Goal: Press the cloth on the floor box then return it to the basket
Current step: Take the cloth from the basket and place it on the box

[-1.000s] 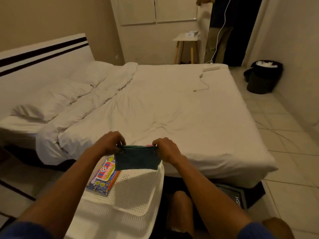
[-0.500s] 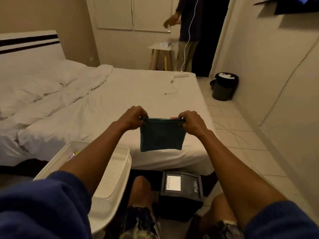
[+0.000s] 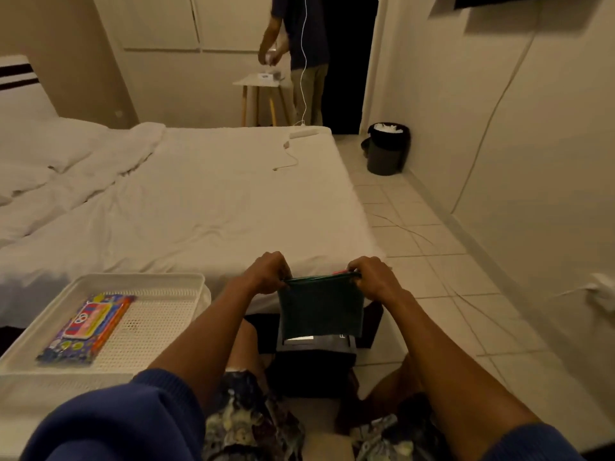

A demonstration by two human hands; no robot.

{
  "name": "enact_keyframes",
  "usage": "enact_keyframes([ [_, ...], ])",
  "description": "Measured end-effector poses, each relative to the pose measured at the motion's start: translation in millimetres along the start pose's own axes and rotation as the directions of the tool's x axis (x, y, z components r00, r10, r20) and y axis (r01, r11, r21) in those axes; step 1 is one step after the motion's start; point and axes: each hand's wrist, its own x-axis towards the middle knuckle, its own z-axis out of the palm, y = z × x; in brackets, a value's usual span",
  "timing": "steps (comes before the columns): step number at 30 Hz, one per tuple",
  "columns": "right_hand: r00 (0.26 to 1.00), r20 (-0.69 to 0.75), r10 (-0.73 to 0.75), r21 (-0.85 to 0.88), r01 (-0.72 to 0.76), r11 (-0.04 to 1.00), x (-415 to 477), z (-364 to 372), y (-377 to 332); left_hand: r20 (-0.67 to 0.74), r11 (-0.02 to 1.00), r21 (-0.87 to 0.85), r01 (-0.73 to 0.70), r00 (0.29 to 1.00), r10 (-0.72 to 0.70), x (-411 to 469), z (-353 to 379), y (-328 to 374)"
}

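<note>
A dark green cloth (image 3: 320,307) hangs flat between my hands, held by its top corners. My left hand (image 3: 266,272) pinches the left corner and my right hand (image 3: 372,276) pinches the right corner. The cloth's lower edge hangs just above the black floor box (image 3: 314,359), which stands on the tiles between my knees; its top is partly hidden by the cloth. The white perforated basket (image 3: 166,314) sits to the left of my left arm, with a colourful packet (image 3: 88,327) lying in it.
A white bed (image 3: 186,201) stretches ahead, with a cable (image 3: 288,158) on it. Another person (image 3: 299,44) stands at a small stool table (image 3: 263,91) at the back. A black bin (image 3: 387,149) stands by the right wall. Thin wires cross the tiled floor on the right.
Both hands carried the cloth from over the basket to the right and down, so it now hangs over the floor box. The view also swung right and down.
</note>
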Motion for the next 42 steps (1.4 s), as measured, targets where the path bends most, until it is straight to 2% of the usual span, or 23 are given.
enact_keyframes([
  [7, 0.995, 0.094, 0.033, 0.004, -0.034, 0.999, -17.7, 44.9, 38.2, 0.178, 1.000, -0.028, 0.003, 0.984, 0.002, 17.4, 63.3, -6.8],
  [13, 0.984, 0.171, 0.047, -0.035, -0.041, 0.999, -25.9, 73.2, 53.8, 0.297, 0.998, 0.053, -0.036, 0.955, 0.018, 27.0, 95.1, -10.5],
  [23, 0.979, 0.185, 0.085, -0.022, -0.082, 0.996, -20.9, 106.1, 76.6, 0.338, 0.996, 0.063, -0.057, 0.941, 0.033, 59.7, 115.1, -10.1],
  [34, 0.974, 0.202, 0.099, -0.033, -0.094, 0.995, 27.7, 134.5, 104.3, 0.255, 0.996, -0.058, 0.066, 0.966, -0.049, 92.5, 164.4, -33.6],
  [42, 0.971, 0.217, 0.101, -0.056, -0.091, 0.994, 59.5, 161.1, 123.1, 0.120, 0.997, -0.048, 0.067, 0.991, -0.061, 125.6, 185.7, -48.8],
])
